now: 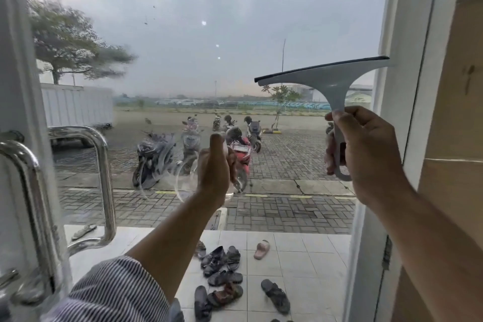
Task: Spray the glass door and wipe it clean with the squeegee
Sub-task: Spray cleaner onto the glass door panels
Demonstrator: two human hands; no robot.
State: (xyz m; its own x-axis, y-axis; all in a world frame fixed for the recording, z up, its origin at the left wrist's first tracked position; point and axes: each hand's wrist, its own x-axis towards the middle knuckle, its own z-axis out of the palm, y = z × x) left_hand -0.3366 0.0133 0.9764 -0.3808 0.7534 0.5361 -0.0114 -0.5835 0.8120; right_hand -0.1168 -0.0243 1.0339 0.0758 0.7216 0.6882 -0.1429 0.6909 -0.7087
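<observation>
Holding squeegee [337,78] up at the glass door [209,34].
Right hand [366,149] fingers [329,157] wrap its handle, blade above them; left hand [214,165] grips spray bottle [233,174].

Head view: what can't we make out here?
All from the head view:
Spray bottle: clear, blurred and mostly behind the left hand; nozzle and fill level unreadable.
Squeegee: its grip is mostly covered by the right hand; whether the blade touches the glass door can't be judged from one view.
Door handle: near bar blurred and cut by the left edge.
</observation>
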